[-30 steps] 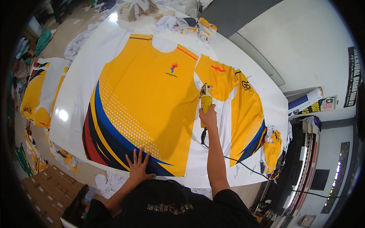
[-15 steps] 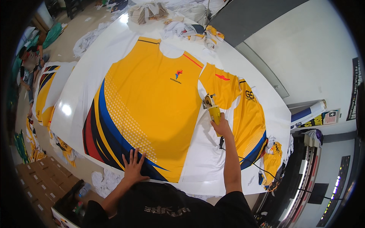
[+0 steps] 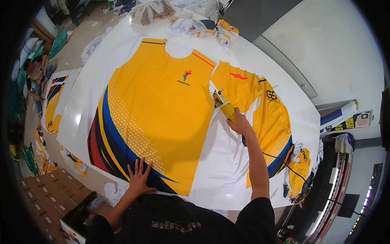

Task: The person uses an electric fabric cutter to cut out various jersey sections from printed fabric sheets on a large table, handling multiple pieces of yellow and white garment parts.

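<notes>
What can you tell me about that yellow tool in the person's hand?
The yellow tool is a powered-looking handheld with a smooth, cylindrical body, possibly plastic, and a metallic-looking head at its front end. The right hand grips its rear part. It tilts, head pointing away from the person and toward the left, at the right edge of the large yellow fabric panel. A black cord trails off to the right, partly hidden by the forearm. Whether it is running cannot be told.

Over my feed I see a white counter [image 3: 304,114] carrying yellow printed panels [image 3: 166,105], white fabric [image 3: 219,162] and crumpled scraps [image 3: 193,27].
</notes>
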Demonstrator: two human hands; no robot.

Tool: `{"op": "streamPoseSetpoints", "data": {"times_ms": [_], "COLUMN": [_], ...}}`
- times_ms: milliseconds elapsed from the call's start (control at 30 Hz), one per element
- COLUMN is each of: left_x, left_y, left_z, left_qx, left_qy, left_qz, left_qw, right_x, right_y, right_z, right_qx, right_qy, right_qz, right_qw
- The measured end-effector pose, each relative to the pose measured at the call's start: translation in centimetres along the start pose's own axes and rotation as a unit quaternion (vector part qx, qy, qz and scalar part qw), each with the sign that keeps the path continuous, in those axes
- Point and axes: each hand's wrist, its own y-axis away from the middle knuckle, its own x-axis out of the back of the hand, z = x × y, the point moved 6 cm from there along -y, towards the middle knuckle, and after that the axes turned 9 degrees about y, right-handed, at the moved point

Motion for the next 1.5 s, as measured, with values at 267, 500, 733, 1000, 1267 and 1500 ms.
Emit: {"op": "streamPoseSetpoints", "data": {"times_ms": [267, 500, 733, 1000, 1267, 1500], "left_x": [0.1, 0.4, 0.4, 0.6, 0.5, 0.7], "left_y": [0.0, 0.1, 0.1, 0.1, 0.1, 0.1], "left_z": [0.0, -0.2, -0.7, -0.9, -1.2, -1.3], "left_qx": [0.006, -0.001, -0.013, -0.023, -0.014, -0.016], "left_qy": [-0.009, 0.020, 0.041, 0.069, 0.091, 0.100], "left_qz": [-0.010, -0.005, 0.009, 0.020, 0.009, 0.011], "left_qw": [1.000, 1.000, 0.999, 0.997, 0.996, 0.995], "right_x": [-0.6, -1.4, -1.3, -0.4, 0.4, 1.1], "right_y": [-1.6, -3.7, -6.3, -10.1, -14.2, -17.6], "right_z": [-1.9, -3.8, -5.7, -7.6, -8.1, -7.4], "right_qx": [-0.007, -0.055, -0.074, -0.099, -0.164, -0.189], "right_qy": [-0.024, -0.023, -0.037, -0.029, -0.022, -0.022], "right_qz": [0.037, 0.060, 0.109, 0.121, 0.127, 0.136], "right_qw": [0.999, 0.996, 0.991, 0.987, 0.978, 0.972]}}
